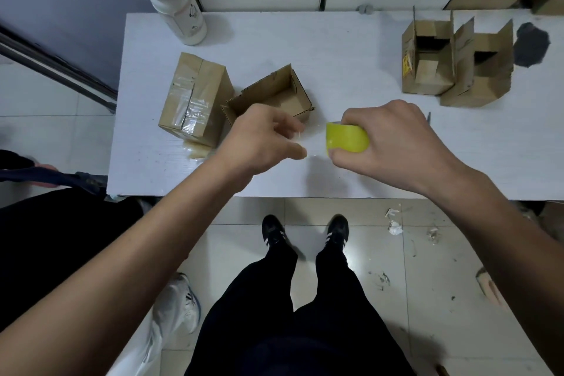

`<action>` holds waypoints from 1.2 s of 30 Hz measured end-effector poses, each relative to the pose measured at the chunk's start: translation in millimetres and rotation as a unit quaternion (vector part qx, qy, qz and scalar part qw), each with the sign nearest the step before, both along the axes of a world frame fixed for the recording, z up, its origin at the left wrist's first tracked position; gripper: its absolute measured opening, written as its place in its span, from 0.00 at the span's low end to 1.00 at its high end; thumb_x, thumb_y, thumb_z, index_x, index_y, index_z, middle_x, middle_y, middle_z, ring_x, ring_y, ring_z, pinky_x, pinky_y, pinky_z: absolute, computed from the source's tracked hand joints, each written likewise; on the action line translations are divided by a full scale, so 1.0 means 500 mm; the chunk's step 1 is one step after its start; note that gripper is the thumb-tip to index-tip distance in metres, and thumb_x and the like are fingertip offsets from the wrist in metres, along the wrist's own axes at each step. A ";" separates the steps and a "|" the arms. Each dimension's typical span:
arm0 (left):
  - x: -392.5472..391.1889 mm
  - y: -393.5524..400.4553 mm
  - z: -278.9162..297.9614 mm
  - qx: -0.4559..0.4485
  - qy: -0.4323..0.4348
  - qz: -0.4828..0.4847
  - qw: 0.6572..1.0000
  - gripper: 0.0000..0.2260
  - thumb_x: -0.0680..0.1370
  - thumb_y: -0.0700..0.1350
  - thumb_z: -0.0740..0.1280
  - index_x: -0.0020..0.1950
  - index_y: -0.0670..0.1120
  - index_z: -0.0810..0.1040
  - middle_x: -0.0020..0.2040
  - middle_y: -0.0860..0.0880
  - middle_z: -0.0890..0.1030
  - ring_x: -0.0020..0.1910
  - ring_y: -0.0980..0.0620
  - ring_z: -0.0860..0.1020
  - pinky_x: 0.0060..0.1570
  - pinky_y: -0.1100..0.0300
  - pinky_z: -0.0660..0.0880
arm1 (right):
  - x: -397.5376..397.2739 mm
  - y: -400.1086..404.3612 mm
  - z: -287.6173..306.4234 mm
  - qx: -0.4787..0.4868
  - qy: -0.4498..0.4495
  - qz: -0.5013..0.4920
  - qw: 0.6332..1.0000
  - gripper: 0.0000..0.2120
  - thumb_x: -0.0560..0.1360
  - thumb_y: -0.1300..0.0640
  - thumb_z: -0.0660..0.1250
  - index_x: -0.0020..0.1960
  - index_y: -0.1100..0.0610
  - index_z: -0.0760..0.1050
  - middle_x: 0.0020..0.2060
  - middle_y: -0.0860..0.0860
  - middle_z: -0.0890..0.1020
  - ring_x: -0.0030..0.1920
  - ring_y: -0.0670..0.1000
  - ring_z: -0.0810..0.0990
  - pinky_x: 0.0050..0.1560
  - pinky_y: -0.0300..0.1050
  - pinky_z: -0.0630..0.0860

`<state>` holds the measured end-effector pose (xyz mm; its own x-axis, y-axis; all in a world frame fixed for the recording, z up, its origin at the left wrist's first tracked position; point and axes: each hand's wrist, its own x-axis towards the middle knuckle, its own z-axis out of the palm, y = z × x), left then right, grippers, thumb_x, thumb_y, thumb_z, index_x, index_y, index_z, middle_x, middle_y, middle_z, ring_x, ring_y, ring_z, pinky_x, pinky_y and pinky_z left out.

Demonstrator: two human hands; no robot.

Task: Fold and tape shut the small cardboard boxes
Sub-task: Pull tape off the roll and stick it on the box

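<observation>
Nearest to us, our right hand (393, 143) is wrapped around the yellow-green roll of clear packing tape (346, 138), fingers over the top and thumb underneath, holding it just above the white tabletop (335, 70). Our left hand (262, 139) sits just beside it, fingers curled and thumb drawn toward the fingertips, apparently pinching the free end of the tape. The strip itself is nearly invisible, so we cannot be sure how firmly it is held.

We judge that we are at the tape-drawing step: pulling a length off the roll before laying it on a box. The next move calls for stretching the strip taut, keeping it from folding onto itself, then carrying it over a seam.

Just beyond our left hand lies the small open brown cardboard box (271, 94), its flaps up and its inside empty. It looks like the next one to close, and its flaps would need folding down first. Touching it on the left is the taller brown cardboard box already wrapped in clear tape (195, 101), a loose scrap of tape at its base.

Farther off, at the right end of the table, stand two more open brown cardboard boxes (451, 61), pressed together, not yet sealed. At the far left edge stands a white plastic bottle (174, 0).
</observation>
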<state>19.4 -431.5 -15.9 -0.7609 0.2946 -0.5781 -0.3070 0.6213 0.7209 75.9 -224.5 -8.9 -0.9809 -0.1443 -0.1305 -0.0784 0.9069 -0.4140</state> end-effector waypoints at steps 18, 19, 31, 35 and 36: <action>0.005 -0.076 -0.023 0.084 0.029 0.214 0.973 0.08 0.75 0.35 0.76 0.45 0.48 0.88 0.31 0.53 0.83 0.35 0.56 0.82 0.35 0.70 0.73 | -0.105 -0.033 0.011 0.035 -0.017 0.033 0.999 0.15 0.75 0.44 0.68 0.39 0.56 0.79 0.30 0.54 0.77 0.38 0.59 0.72 0.35 0.47 0.63; 0.006 -0.078 -0.026 0.083 0.043 0.217 0.972 0.08 0.75 0.35 0.76 0.45 0.49 0.88 0.32 0.53 0.83 0.36 0.56 0.82 0.35 0.70 0.73 | -0.108 -0.034 0.010 0.042 -0.020 0.028 0.999 0.15 0.75 0.45 0.69 0.40 0.56 0.79 0.31 0.55 0.77 0.39 0.60 0.73 0.34 0.47 0.62; -0.008 -0.082 -0.060 -0.082 0.374 -0.043 0.923 0.07 0.78 0.37 0.69 0.50 0.45 0.85 0.42 0.50 0.84 0.40 0.49 0.81 0.42 0.51 0.79 | -0.129 -0.066 0.015 0.151 -0.191 0.085 0.966 0.22 0.78 0.52 0.61 0.70 0.39 0.71 0.33 0.44 0.82 0.46 0.52 0.78 0.41 0.46 0.66; 0.004 -0.084 -0.058 -0.169 0.462 -0.140 0.859 0.08 0.78 0.36 0.68 0.52 0.47 0.81 0.44 0.49 0.79 0.38 0.42 0.75 0.31 0.49 0.75 | -0.138 -0.035 0.020 -0.078 -0.362 0.060 0.927 0.15 0.80 0.61 0.62 0.57 0.46 0.81 0.37 0.49 0.88 0.36 0.49 0.88 0.50 0.45 0.79; 0.002 -0.086 -0.055 -0.131 0.424 -0.140 0.885 0.07 0.80 0.37 0.67 0.52 0.47 0.81 0.44 0.51 0.80 0.37 0.44 0.77 0.31 0.49 0.76 | -0.135 -0.028 0.019 -0.124 -0.379 0.042 0.916 0.13 0.80 0.63 0.62 0.54 0.50 0.83 0.38 0.53 0.88 0.36 0.55 0.88 0.52 0.47 0.81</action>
